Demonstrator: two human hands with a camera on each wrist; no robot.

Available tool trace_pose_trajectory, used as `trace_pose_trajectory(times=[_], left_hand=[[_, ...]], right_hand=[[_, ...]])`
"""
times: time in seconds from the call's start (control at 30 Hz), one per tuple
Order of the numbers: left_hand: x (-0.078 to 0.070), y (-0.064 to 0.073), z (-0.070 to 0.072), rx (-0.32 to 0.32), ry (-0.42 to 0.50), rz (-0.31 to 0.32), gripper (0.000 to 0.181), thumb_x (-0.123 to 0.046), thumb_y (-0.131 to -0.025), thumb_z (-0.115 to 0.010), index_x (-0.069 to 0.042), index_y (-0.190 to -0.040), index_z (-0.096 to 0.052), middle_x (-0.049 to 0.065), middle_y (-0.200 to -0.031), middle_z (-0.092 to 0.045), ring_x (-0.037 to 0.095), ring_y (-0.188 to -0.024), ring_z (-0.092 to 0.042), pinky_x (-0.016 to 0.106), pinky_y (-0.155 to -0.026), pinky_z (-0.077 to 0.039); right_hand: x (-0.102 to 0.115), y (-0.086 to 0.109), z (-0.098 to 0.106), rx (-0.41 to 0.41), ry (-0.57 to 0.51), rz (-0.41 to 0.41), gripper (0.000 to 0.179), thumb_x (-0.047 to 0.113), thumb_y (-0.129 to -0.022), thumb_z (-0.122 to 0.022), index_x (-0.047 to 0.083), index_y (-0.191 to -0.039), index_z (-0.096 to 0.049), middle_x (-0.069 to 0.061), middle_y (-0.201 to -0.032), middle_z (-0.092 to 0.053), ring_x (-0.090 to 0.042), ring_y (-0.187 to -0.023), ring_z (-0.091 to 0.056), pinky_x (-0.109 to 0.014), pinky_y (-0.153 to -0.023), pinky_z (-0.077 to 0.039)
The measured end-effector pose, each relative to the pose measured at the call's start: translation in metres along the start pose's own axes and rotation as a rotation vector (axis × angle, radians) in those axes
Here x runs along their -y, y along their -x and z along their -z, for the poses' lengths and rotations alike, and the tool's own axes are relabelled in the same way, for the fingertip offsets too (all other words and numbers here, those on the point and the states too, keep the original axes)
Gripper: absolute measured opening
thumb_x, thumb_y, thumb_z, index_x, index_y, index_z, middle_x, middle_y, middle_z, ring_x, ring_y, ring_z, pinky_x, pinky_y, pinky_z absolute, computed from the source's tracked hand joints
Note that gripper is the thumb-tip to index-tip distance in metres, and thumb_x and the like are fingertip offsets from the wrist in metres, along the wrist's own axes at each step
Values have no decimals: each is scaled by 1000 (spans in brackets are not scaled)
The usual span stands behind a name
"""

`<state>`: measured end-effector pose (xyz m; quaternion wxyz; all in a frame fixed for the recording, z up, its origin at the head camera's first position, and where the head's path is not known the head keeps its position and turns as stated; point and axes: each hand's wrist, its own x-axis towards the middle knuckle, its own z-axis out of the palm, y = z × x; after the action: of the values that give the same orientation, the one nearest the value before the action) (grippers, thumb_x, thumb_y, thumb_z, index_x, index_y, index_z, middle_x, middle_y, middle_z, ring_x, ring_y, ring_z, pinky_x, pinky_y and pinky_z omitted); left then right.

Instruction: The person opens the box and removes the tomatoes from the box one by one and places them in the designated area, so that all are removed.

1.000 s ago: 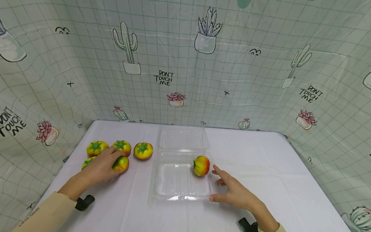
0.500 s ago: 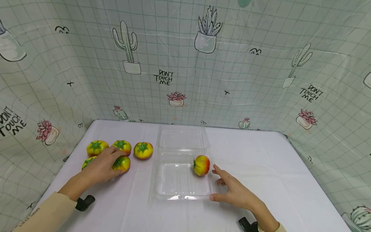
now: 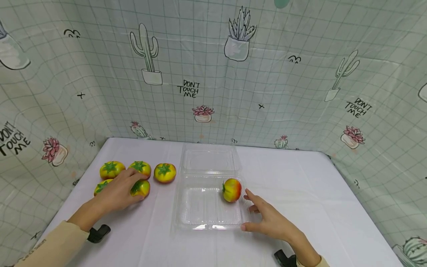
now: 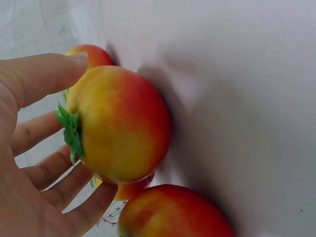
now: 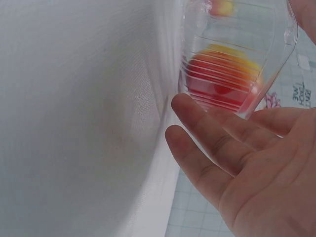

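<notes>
My left hand [image 3: 117,192] has its thumb and fingers around a yellow-red tomato [image 3: 141,188] with a green star-shaped top. In the left wrist view, the thumb lies along one side of that tomato [image 4: 123,126] and the fingers curve by the other side. A clear plastic clamshell box [image 3: 200,209] lies with its lid folded back, and one tomato [image 3: 232,190] rests on its side in the right part. Beside the box's right edge is my right hand [image 3: 271,220], fingers extended and spread, holding nothing. Whether its fingertips touch the wall I cannot tell.
Around the left hand sit more tomatoes: one at the back left [image 3: 111,170], one behind the fingers [image 3: 140,168], one near the box [image 3: 165,173] and one partly hidden by the hand [image 3: 101,186]. A patterned curtain [image 3: 213,74] encloses the white table [image 3: 300,185].
The tomato at my left hand has shifted slightly to the right, and the left fingers have edged the same way. My right hand and the box stay where they were.
</notes>
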<state>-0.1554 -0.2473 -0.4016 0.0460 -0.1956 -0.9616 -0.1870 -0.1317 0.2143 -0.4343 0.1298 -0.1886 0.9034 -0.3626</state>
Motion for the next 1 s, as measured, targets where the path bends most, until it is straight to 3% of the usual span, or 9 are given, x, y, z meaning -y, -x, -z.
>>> trace_pose_trajectory(times=[0.3,0.5,0.7,1.0], left_hand=[[-12,-4,-2,-50,14,-9,46,-18,-77,-78,-4,-117,-63,11,-112,-53,31,-105,-48,50,-90,-45],[-23,-8,-6,-61,36,-6,45,-20,-77,-79,-5,-116,-63,14,-119,-51,32,-112,-45,53,-94,-44],[-36,-9,-11,-70,104,-7,42,-21,-78,-78,-9,-116,-64,10,-120,-51,31,-112,-45,53,-95,-44],[-61,-14,-17,-82,233,-78,38,-19,-80,-77,-13,-116,-64,2,-116,-53,23,-109,-49,50,-95,-45]], right_hand=[[-1,1,0,-5,6,-6,102,47,-75,-77,16,-153,-21,0,-146,-40,-17,-110,-53,-48,-95,-44],[-1,0,0,-3,7,5,100,47,-76,-76,17,-153,-20,-1,-146,-41,-17,-110,-53,-48,-95,-44],[0,-1,0,3,2,7,100,47,-77,-76,17,-153,-19,-3,-147,-40,-19,-111,-53,-49,-95,-44],[-1,0,0,10,1,-7,99,47,-77,-75,17,-153,-19,-4,-147,-40,-20,-111,-53,-50,-95,-44]])
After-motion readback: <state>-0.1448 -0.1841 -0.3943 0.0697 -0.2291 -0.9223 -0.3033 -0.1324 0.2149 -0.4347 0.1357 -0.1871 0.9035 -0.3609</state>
